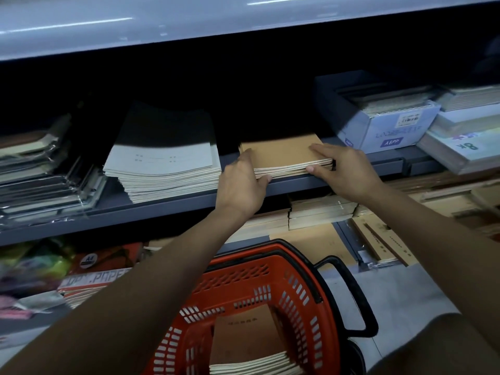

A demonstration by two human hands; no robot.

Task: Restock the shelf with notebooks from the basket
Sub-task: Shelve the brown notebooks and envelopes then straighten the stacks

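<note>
Both hands, left hand (240, 182) and right hand (341, 171), grip the brown notebook stack (284, 155) on the shelf (167, 209), directly above the orange basket (259, 301).

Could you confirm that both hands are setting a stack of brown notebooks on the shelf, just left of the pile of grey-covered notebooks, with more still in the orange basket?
Not quite. In the head view the stack of brown notebooks, held by the left hand and right hand, sits just right of the pile of grey-covered notebooks, not left. The rest holds: it rests on the shelf, and more lie in the orange basket.
</note>
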